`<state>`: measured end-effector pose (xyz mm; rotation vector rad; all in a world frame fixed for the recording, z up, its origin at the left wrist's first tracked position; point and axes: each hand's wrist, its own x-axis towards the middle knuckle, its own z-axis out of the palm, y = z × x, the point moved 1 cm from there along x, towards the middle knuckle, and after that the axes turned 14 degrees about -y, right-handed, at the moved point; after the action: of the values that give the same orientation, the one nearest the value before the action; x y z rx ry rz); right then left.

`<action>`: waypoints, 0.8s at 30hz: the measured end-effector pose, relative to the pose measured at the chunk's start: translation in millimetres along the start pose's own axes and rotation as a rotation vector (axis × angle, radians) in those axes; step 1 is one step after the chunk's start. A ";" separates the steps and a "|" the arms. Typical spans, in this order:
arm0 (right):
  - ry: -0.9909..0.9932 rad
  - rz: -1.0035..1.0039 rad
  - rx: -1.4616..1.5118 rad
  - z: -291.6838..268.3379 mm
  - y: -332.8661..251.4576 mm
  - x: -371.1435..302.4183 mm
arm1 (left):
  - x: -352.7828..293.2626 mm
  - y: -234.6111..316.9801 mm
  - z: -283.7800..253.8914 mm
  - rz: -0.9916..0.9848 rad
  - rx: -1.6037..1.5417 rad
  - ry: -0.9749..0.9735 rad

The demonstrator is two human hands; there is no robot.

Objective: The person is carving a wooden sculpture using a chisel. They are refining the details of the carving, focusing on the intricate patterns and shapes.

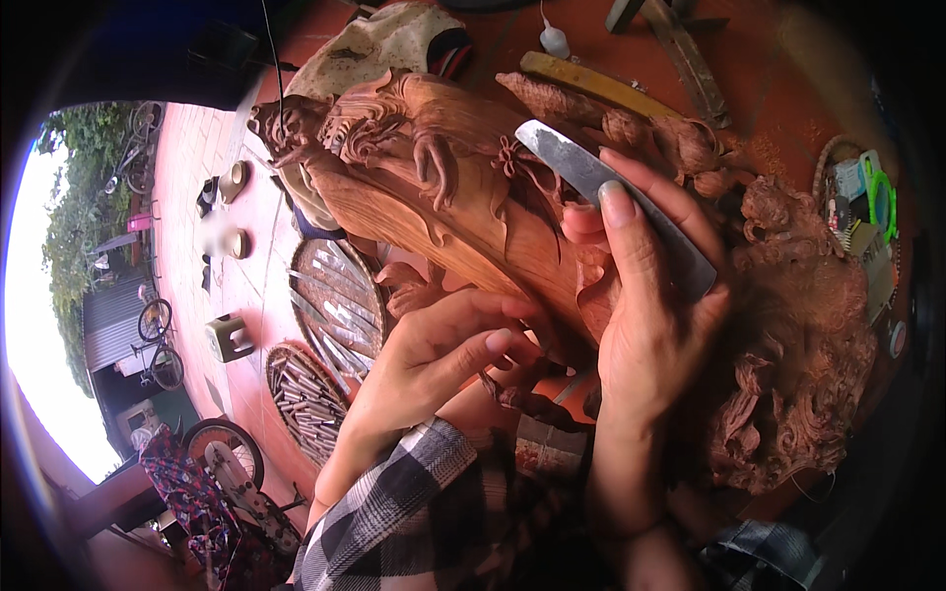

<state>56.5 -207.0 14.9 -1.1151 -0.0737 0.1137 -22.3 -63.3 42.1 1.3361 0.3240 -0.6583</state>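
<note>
A large reddish-brown carved wooden statue (463, 207) lies across the space before me, with robe folds, a carved hand and a small knot in relief. My right hand (650, 286) is raised over its lower part, closed around a flat, dark grey metal blade (631, 202). The blade's pale, rounded end points up and left, while its other end rests near my palm. Lower and to the left, my left hand (443, 355) is beside the statue's near edge. Its fingers are loosely bent, the thumb apart, and I see nothing in them; some fingertips are partly hidden.
Left of the statue, one woven tray (379, 286) holds long metal tools and another basket (320, 438) holds many short metal pieces. Rough carved wood (788, 345) spreads at right, near a basket with green tape (880, 197). A wooden bar (596, 84) lies beyond.
</note>
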 end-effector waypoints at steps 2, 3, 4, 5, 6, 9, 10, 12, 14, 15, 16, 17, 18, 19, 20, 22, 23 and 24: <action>-0.011 -0.043 0.035 0.2 4.2 1.6 | 2.9 -0.4 -0.3 0.035 0.010 -0.015; -0.063 -0.074 0.002 0.0 5.6 3.3 | 3.8 0.3 -3.0 0.056 0.019 -0.047; -0.085 -0.071 0.002 1.6 7.3 5.2 | 4.4 -0.1 -3.4 0.077 0.028 -0.082; -0.093 -0.080 0.013 5.5 9.9 7.6 | 4.9 2.7 3.6 0.087 0.025 -0.033; -0.098 -0.089 0.024 8.9 13.8 9.6 | 5.7 2.8 5.8 0.078 0.045 -0.014; -0.149 -0.114 -0.158 16.4 21.0 14.3 | 8.5 1.0 8.5 0.068 0.077 0.017; -0.152 -0.105 -0.164 18.7 19.8 14.1 | 8.6 0.2 9.6 0.072 0.071 0.016; -0.157 -0.083 -0.182 24.3 19.4 15.3 | 9.6 0.1 6.9 0.080 0.066 -0.012; -0.167 -0.115 -0.246 26.4 20.1 11.8 | 10.1 -2.6 4.4 0.085 0.068 -0.016; -0.177 -0.122 -0.260 28.0 26.0 9.4 | 10.2 -2.7 4.2 0.087 0.069 -0.021; -0.186 -0.129 -0.273 28.6 30.0 7.1 | 9.1 -0.4 5.5 0.061 0.104 -0.001; -0.206 -0.178 -0.294 28.9 31.4 3.1 | 7.3 1.8 5.8 0.037 0.136 0.023; -0.195 -0.176 -0.294 26.8 27.8 -0.9 | 6.2 3.2 5.0 0.013 0.169 0.047; -0.182 -0.173 -0.294 22.5 22.1 -5.1 | 7.2 -1.9 0.5 0.039 0.151 0.018; -0.170 -0.170 -0.289 18.1 15.9 -9.6 | 6.4 -1.3 0.9 0.044 0.099 0.021; -0.116 -0.197 -0.271 11.8 13.8 -11.8 | 6.3 0.3 2.7 0.053 -0.006 0.025; -0.112 -0.150 -0.212 10.3 13.1 -11.3 | 8.4 3.0 7.8 0.091 0.004 0.099; -0.107 -0.102 -0.153 9.5 12.3 -10.9 | 8.5 5.6 6.7 0.099 0.016 0.063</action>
<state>43.9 -194.6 8.0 -1.2553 -0.2380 0.0774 -13.3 -71.3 43.0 1.3813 0.3023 -0.5376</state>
